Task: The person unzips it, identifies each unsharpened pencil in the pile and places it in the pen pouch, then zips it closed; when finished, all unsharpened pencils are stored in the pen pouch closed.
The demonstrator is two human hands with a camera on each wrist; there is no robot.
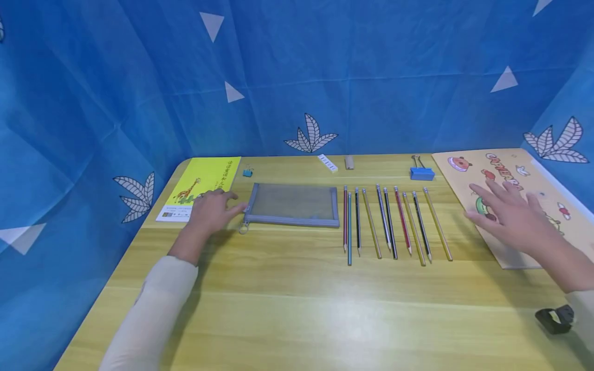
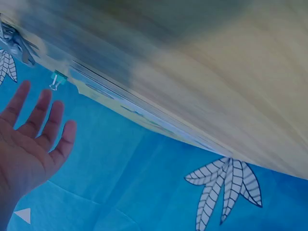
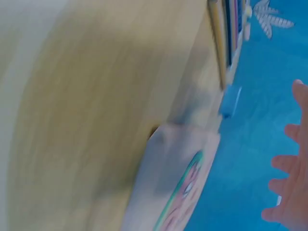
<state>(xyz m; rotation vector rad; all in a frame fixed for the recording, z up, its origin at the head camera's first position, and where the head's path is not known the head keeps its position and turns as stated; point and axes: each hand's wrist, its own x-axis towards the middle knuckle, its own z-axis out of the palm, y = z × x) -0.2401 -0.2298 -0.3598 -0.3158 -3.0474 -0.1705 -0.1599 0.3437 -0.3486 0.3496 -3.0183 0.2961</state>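
My left hand [image 1: 211, 212] is held open between a yellow booklet [image 1: 209, 178] with a giraffe on it and a grey mesh zip pouch [image 1: 294, 203]. Its thumb is close to the pouch's zip end; I cannot tell if they touch. In the left wrist view the left hand [image 2: 31, 139] shows its palm with nothing in it. Over a tan capybara-print book [image 1: 492, 206] hovers my right hand [image 1: 515, 219], fingers spread and holding nothing. Several pencils [image 1: 392, 221] lie side by side right of the pouch, eraser ends away from me.
Along the table's back lie a small teal binder clip [image 1: 248, 172], a white eraser-like block [image 1: 327, 163], a grey sharpener-like piece [image 1: 349, 162] and a large blue binder clip [image 1: 422, 173]. A black strap [image 1: 554, 319] is by the right sleeve. Blue cloth [image 1: 348, 77] hangs behind.
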